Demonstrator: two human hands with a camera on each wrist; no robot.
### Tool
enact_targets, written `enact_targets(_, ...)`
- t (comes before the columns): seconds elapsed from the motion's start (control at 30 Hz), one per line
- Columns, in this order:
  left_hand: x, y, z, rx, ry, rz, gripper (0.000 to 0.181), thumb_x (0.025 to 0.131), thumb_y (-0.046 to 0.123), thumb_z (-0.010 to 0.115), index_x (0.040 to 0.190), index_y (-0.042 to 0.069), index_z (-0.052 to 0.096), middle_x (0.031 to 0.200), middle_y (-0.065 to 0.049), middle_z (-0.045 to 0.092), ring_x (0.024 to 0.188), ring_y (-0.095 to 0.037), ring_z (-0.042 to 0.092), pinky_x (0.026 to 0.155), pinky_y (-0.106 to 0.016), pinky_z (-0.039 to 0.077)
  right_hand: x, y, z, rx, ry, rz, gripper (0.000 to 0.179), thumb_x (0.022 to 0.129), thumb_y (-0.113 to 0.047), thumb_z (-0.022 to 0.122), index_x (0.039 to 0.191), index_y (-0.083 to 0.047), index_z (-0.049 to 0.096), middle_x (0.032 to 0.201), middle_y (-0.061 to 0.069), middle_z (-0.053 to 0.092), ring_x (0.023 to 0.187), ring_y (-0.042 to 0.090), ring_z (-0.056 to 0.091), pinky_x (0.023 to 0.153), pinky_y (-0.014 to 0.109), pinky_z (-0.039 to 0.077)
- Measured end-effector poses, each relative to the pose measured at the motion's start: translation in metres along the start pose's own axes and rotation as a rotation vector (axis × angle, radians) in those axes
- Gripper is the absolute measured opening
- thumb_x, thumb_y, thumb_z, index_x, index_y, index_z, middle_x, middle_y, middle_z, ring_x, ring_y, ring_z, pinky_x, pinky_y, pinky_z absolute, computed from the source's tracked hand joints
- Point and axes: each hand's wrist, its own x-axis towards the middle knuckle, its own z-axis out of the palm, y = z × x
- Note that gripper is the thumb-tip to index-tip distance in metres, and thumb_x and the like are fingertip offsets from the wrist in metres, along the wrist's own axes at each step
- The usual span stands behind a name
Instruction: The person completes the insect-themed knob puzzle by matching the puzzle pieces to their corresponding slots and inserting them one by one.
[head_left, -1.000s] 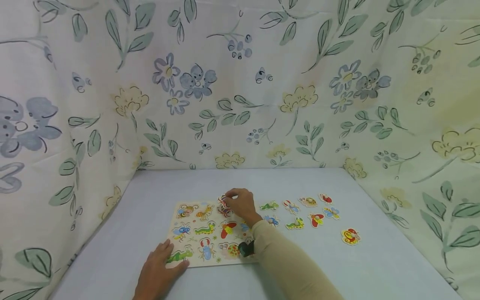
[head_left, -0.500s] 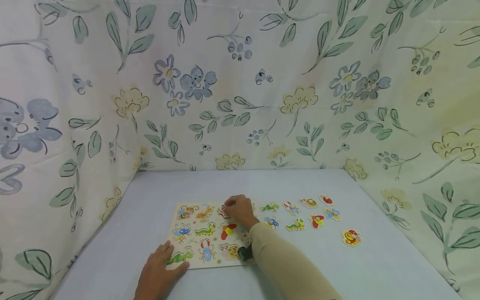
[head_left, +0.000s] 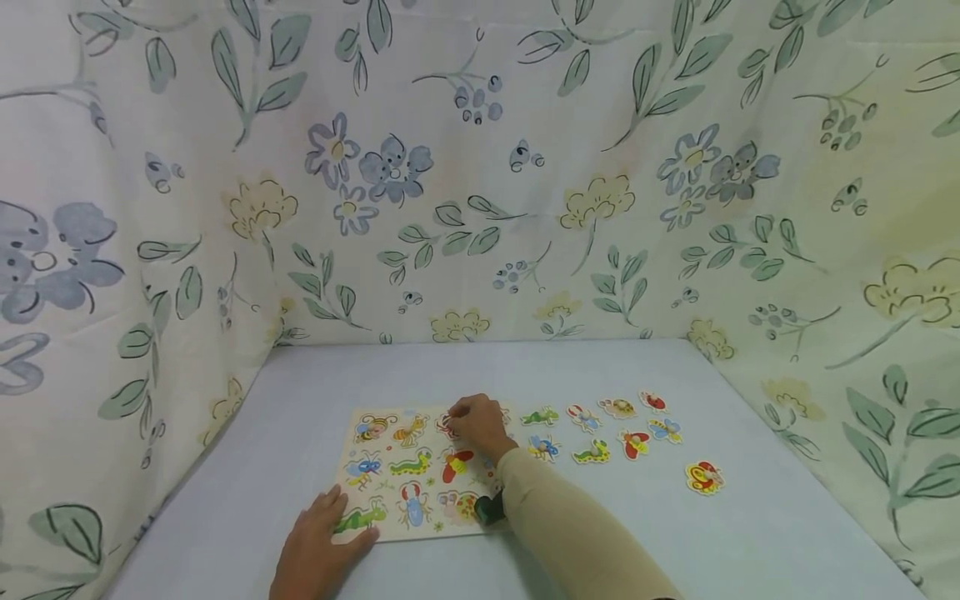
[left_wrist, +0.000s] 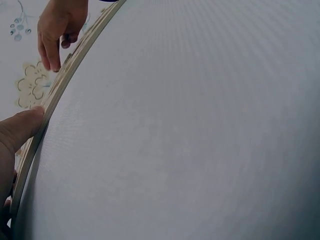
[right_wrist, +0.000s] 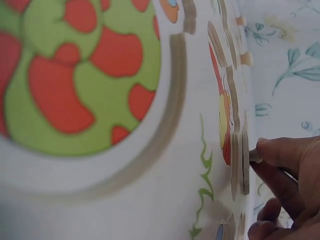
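A wooden peg puzzle board [head_left: 408, 537] printed with colourful insects lies on the table. My right hand [head_left: 480, 423] is over its back row and pinches the small knob of a red-striped spider puzzle piece [head_left: 447, 427], partly covered by the fingers. In the right wrist view, thumb and finger hold that knob [right_wrist: 256, 156], and the piece's edge [right_wrist: 245, 170] is level with the board's raised surface or just above it; I cannot tell if it is seated. My left hand [head_left: 318, 537] rests at the board's front left corner, its thumb [left_wrist: 25, 125] touching the front edge.
To the right of the board lie several loose insect pieces, among them a green caterpillar [head_left: 591, 452], a red-winged insect [head_left: 634, 443] and a red-and-yellow butterfly [head_left: 705, 477]. A floral curtain [head_left: 480, 208] encloses the white table [head_left: 315, 375] behind and at both sides.
The right hand has come down slightly with the spider piece, from above its printed slot to board level. The left hand has stayed in place.
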Motion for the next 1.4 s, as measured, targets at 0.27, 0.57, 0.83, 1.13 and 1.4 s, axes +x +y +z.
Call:
enact_targets(0.27,0.0,0.001,0.0,0.007,0.004,-0.001,0.093,0.073,0.057,0.076,0.134,-0.008,0.05,0.146,-0.019,0.039,0.137,-0.045,0.024,0.11,-0.059,0.015,-0.002,0.004,-0.004,0.016,-0.054,0.025,0.009,0.084,-0.015,0.075,0.092,-0.013,0.077,0.084,-0.007,0.069,0.08,0.012,0.061,0.072,0.033,0.054)
enact_targets(0.57,0.001,0.001,-0.001,0.018,-0.003,0.018,0.097,0.072,0.062,0.074,0.133,-0.009,0.049,0.146,-0.02,0.038,0.137,-0.046,0.023,0.11,-0.059,0.015,0.0,0.014,-0.028,0.106,-0.06,-0.004,0.019,0.088,-0.02,0.071,0.104,-0.011,0.076,0.096,-0.005,0.071,0.093,0.018,0.064,0.08,0.038,0.054)
enact_targets(0.83,0.0,0.002,-0.001,0.017,-0.009,0.013,0.096,0.074,0.061,0.073,0.134,-0.01,0.048,0.147,-0.021,0.037,0.137,-0.045,0.023,0.111,-0.059,0.014,-0.01,0.01,-0.058,0.181,-0.031,-0.1,0.018,0.087,-0.023,0.073,0.102,-0.014,0.077,0.098,-0.006,0.071,0.091,0.02,0.062,0.07,0.034,0.054)
enact_targets(1.13,-0.001,0.002,-0.001,0.029,-0.029,0.004,0.098,0.074,0.064,0.071,0.135,-0.009,0.047,0.148,-0.022,0.035,0.137,-0.046,0.021,0.11,-0.06,0.014,-0.039,0.006,-0.098,0.316,0.007,-0.139,0.016,0.086,-0.025,0.074,0.101,-0.019,0.076,0.1,-0.007,0.07,0.076,0.021,0.053,0.064,0.035,0.047)
enact_targets(1.4,0.0,0.001,-0.002,0.031,-0.036,0.005,0.101,0.073,0.065,0.071,0.137,-0.008,0.046,0.148,-0.022,0.034,0.137,-0.047,0.02,0.109,-0.062,0.016,-0.062,0.015,-0.14,0.316,0.111,-0.172,0.018,0.088,-0.024,0.073,0.104,-0.016,0.075,0.105,-0.006,0.07,0.11,0.017,0.056,0.1,0.043,0.043)
